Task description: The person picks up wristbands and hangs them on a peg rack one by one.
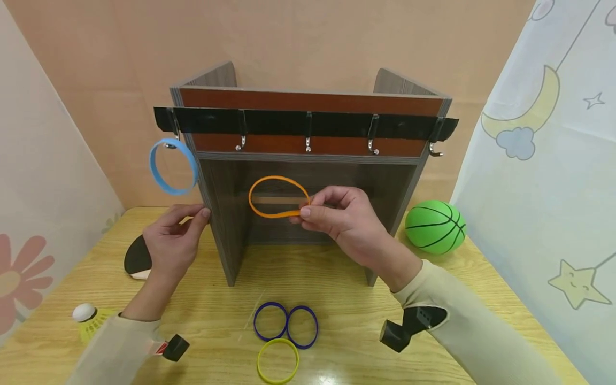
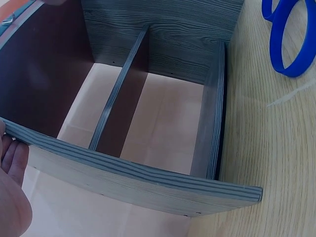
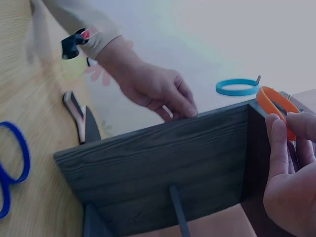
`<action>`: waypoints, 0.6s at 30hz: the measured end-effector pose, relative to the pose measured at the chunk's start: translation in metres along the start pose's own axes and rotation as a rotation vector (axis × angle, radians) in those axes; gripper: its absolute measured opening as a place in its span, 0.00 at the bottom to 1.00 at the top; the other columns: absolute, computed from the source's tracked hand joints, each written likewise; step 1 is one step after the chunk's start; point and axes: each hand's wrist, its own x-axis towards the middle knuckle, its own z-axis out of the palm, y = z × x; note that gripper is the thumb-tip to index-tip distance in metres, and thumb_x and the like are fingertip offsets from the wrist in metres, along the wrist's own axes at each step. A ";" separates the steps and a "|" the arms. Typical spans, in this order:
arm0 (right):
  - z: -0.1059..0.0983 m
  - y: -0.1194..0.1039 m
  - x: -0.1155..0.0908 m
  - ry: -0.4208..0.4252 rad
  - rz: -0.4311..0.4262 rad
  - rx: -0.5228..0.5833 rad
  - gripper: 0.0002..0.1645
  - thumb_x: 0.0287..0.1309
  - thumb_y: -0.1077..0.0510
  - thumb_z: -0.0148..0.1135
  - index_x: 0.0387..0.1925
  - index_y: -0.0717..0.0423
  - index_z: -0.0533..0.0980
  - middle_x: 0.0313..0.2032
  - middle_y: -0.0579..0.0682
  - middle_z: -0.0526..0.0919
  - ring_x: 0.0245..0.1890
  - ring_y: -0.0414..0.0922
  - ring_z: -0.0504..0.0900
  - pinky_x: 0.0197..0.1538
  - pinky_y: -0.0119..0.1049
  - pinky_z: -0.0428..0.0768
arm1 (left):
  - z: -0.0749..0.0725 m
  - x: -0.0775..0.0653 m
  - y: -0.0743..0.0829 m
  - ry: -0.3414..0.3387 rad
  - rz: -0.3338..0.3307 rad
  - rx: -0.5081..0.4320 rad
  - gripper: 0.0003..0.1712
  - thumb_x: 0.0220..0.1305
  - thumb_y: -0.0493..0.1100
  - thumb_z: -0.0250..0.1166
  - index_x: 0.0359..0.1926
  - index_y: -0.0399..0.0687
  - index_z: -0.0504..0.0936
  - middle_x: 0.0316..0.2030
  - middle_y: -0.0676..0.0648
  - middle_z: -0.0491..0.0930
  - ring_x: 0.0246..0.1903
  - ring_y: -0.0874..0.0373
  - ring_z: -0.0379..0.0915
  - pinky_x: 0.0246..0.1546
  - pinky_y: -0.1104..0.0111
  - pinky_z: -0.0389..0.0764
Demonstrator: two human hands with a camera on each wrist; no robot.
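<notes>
An orange silicone wristband point(image 1: 269, 215) is pinched between thumb and fingers of my right hand point(image 1: 344, 219). That hand holds it in front of the open middle of a grey wooden stand point(image 1: 220, 219), below the row of hooks. My left hand point(image 1: 173, 238) grips the front edge of the stand's left side panel, thumb and fingers at the edge, as the right wrist view also shows. Just above the left hand, a light blue wristband point(image 1: 166, 188) hangs from the leftmost hook point(image 1: 176, 131). The other hooks, such as the middle hook point(image 1: 308, 136), carry nothing.
Two dark blue wristbands point(image 1: 255, 327) and a yellow wristband point(image 1: 260, 363) lie on the wooden table point(image 1: 346, 321) in front. A green ball point(image 1: 435, 227) sits right of the stand. To the left are a black paddle-like object point(image 1: 136, 256), partly hidden, and a shuttlecock point(image 1: 86, 314).
</notes>
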 end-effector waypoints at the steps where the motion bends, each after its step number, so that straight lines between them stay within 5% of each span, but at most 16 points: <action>1: 0.003 -0.001 0.003 -0.009 -0.005 0.011 0.12 0.55 0.76 0.56 0.26 0.60 0.80 0.31 0.56 0.81 0.36 0.52 0.84 0.44 0.40 0.81 | 0.000 0.000 0.000 -0.001 0.000 0.007 0.05 0.52 0.21 0.64 0.29 0.14 0.78 0.26 0.35 0.81 0.29 0.60 0.80 0.35 0.74 0.81; 11: 0.029 -0.006 0.024 -0.017 -0.050 0.126 0.10 0.56 0.76 0.57 0.26 0.62 0.78 0.31 0.57 0.81 0.33 0.50 0.84 0.42 0.36 0.82 | -0.001 0.000 0.002 -0.004 -0.007 0.006 0.03 0.51 0.18 0.62 0.29 0.14 0.78 0.26 0.34 0.80 0.29 0.60 0.80 0.34 0.74 0.81; 18: 0.040 -0.008 0.034 0.007 -0.089 0.155 0.11 0.57 0.77 0.56 0.27 0.63 0.79 0.30 0.56 0.81 0.33 0.51 0.85 0.49 0.45 0.78 | -0.001 0.000 0.004 -0.010 -0.012 0.064 0.03 0.51 0.18 0.62 0.29 0.14 0.78 0.26 0.34 0.80 0.29 0.61 0.79 0.34 0.75 0.81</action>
